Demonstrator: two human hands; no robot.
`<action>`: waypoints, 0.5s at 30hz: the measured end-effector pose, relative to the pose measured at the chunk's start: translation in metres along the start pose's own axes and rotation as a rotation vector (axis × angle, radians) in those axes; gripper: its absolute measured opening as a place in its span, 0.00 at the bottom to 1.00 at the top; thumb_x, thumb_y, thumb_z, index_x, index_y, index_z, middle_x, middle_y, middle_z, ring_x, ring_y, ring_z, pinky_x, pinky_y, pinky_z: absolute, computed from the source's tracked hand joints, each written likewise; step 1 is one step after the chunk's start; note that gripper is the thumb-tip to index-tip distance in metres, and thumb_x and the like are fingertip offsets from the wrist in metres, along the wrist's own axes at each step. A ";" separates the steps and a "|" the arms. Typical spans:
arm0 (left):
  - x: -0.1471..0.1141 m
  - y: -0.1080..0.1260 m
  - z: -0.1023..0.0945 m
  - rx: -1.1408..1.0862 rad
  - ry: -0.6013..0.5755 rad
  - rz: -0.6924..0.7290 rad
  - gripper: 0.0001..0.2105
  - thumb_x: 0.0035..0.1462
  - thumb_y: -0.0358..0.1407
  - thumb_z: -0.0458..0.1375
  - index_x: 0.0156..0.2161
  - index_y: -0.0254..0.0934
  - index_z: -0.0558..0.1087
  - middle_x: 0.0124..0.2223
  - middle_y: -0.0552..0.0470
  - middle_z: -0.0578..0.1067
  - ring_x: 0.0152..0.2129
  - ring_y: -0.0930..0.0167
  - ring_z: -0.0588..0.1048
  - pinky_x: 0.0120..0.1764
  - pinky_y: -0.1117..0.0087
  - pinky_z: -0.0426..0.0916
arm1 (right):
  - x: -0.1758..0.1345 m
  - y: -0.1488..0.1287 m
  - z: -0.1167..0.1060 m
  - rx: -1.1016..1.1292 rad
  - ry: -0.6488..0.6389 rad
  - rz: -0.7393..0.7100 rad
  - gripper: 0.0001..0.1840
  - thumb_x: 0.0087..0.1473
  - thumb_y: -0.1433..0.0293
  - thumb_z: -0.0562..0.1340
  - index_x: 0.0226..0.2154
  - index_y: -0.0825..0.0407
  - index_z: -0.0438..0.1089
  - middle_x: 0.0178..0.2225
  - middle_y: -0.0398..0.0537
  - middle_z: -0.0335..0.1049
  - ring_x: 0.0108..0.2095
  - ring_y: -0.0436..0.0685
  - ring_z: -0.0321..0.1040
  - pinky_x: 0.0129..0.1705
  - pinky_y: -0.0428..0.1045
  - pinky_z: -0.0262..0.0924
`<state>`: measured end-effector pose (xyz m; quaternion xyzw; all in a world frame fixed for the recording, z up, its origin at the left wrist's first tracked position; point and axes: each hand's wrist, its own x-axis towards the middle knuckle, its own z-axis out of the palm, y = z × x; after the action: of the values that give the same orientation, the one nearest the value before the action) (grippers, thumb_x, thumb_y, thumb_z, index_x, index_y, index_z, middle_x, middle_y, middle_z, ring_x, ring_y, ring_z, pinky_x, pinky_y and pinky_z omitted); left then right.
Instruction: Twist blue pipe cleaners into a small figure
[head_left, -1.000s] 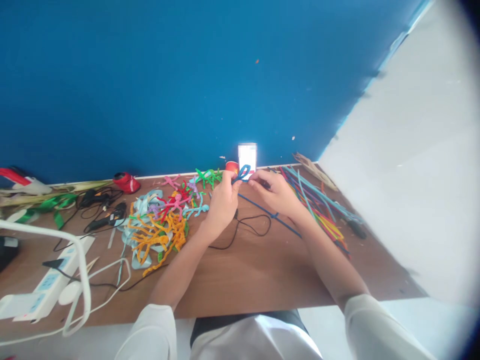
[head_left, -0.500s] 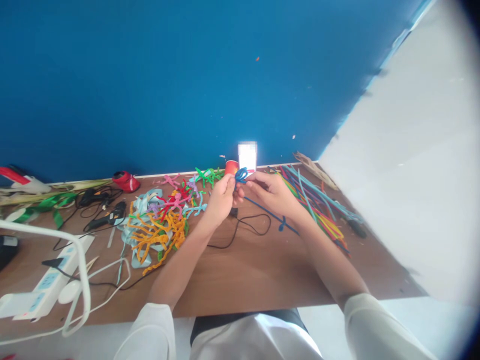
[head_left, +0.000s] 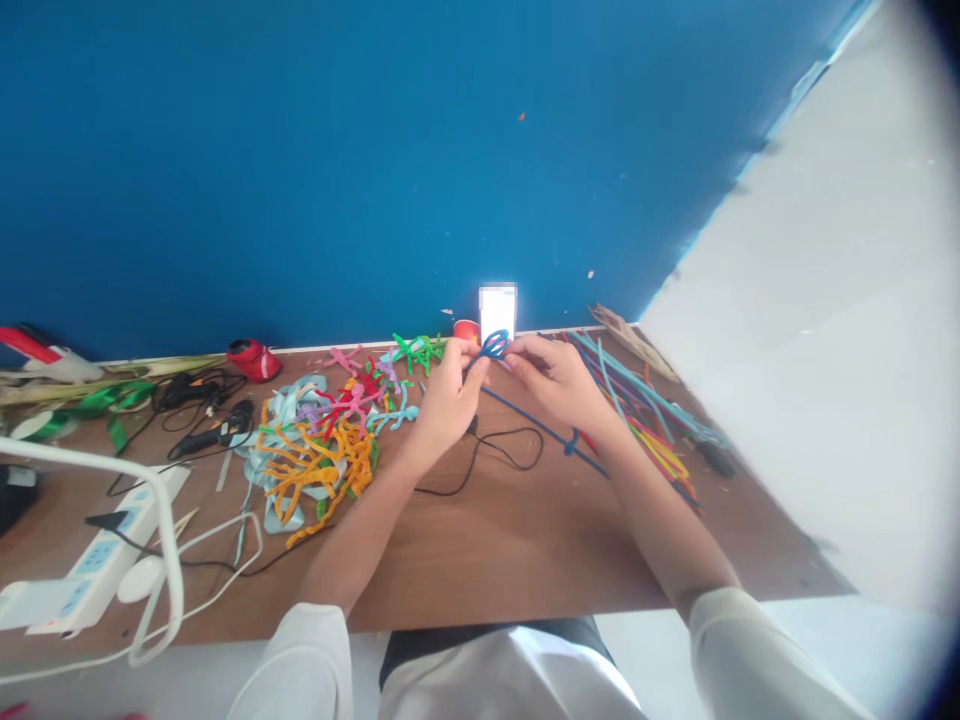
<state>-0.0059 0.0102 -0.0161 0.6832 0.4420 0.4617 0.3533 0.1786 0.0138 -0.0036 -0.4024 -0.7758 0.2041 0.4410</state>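
Two bare hands grasp a looped dark-blue stem (head_left: pixel 494 345) in the air near the middle of the desk's (head_left: pixel 495 570) back edge.

The left hand (head_left: pixel 454 395) pinches the loops' left side between thumb and fingers; the right hand (head_left: pixel 559 380) grips at their right side, its fingertips partly hidden. Behind the loops, a bright rectangular screen (head_left: pixel 497 308) is washed out, its writing unreadable; a red round container (head_left: pixel 466 330) beside it is half covered by the left hand. Under the right forearm passes a straight dark-blue strand (head_left: pixel 525 415); whether it joins the loops is hidden. A white curved tube (head_left: pixel 166 540) is cut off at the left. Brown wood shows between the forearms to the front edge; multicoloured fuzzy stems (head_left: pixel 637 395) crowd the right edge, tangled orange stems (head_left: pixel 322 480) the left forearm.
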 end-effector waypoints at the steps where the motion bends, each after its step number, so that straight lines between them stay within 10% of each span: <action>1: 0.000 0.001 0.000 0.077 0.020 0.014 0.05 0.68 0.39 0.51 0.44 0.39 0.64 0.32 0.53 0.75 0.26 0.73 0.72 0.34 0.71 0.64 | 0.000 -0.001 0.000 0.000 -0.002 -0.001 0.11 0.65 0.66 0.58 0.39 0.53 0.75 0.30 0.43 0.72 0.27 0.49 0.61 0.32 0.46 0.53; 9: 0.001 0.000 0.003 0.299 0.098 -0.037 0.09 0.71 0.36 0.45 0.38 0.39 0.63 0.26 0.56 0.72 0.19 0.74 0.70 0.27 0.72 0.62 | -0.002 -0.007 0.004 0.007 -0.025 -0.006 0.11 0.64 0.66 0.58 0.40 0.52 0.76 0.28 0.41 0.72 0.25 0.47 0.59 0.29 0.46 0.51; 15: 0.001 0.002 0.002 -0.252 -0.044 -0.238 0.14 0.70 0.44 0.46 0.36 0.38 0.62 0.26 0.57 0.69 0.14 0.79 0.64 0.17 0.78 0.55 | -0.002 -0.005 0.006 -0.008 -0.055 0.010 0.13 0.65 0.66 0.57 0.40 0.52 0.76 0.29 0.42 0.74 0.26 0.48 0.60 0.31 0.47 0.53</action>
<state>-0.0033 0.0103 -0.0147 0.5864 0.4505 0.4533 0.4977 0.1721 0.0092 -0.0039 -0.4022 -0.7865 0.2140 0.4170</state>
